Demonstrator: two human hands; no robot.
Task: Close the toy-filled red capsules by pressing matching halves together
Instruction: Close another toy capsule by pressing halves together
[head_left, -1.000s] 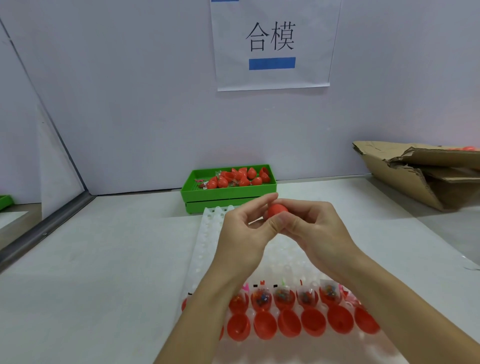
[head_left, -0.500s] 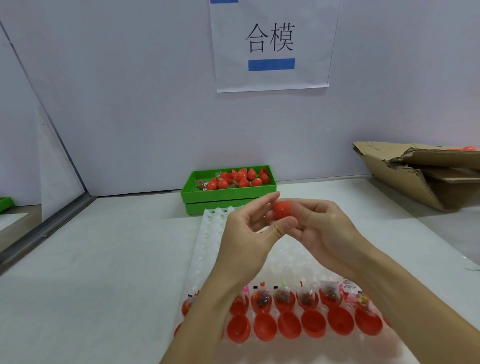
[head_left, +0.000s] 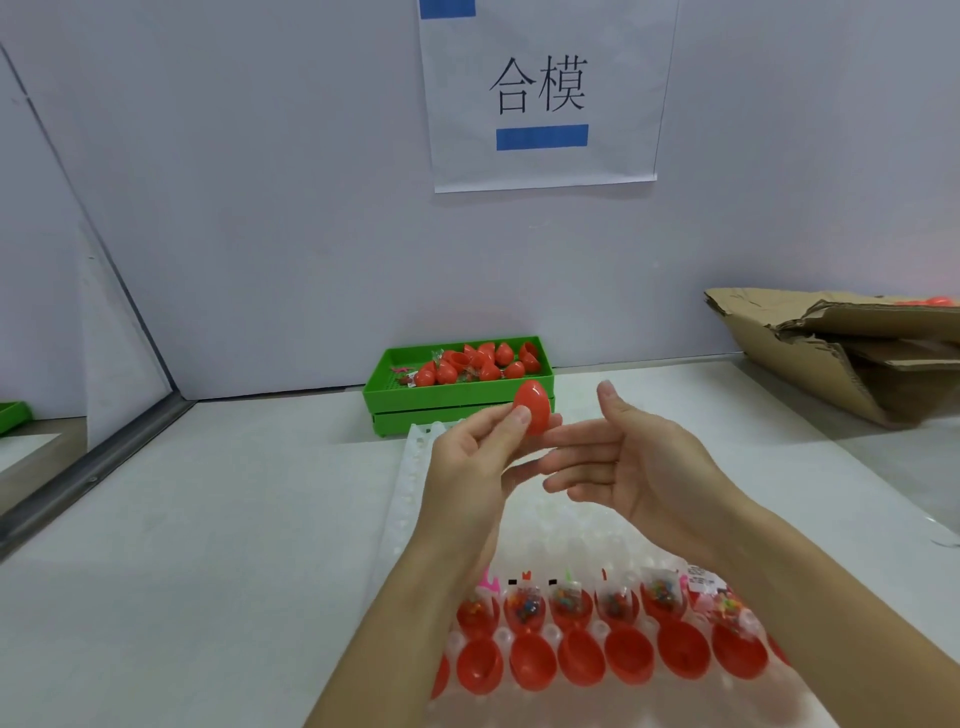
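Above the white tray (head_left: 410, 483) on the worktop (head_left: 208, 519), the left hand (head_left: 467, 467) pinches a closed red capsule (head_left: 531, 414) between thumb and fingers, its long axis near upright, narrow end tilted up and slightly away. Just beside it, the right hand (head_left: 639, 467) hovers with straight, spread fingers, holding nothing.

Green tray (head_left: 457, 397) blocks ahead; bare table (head_left: 208, 519) left.

left hand (head_left: 470, 457) pinches closed red capsule (head_left: 531, 414) | right hand (head_left: 631, 470) fingers straight, beside it
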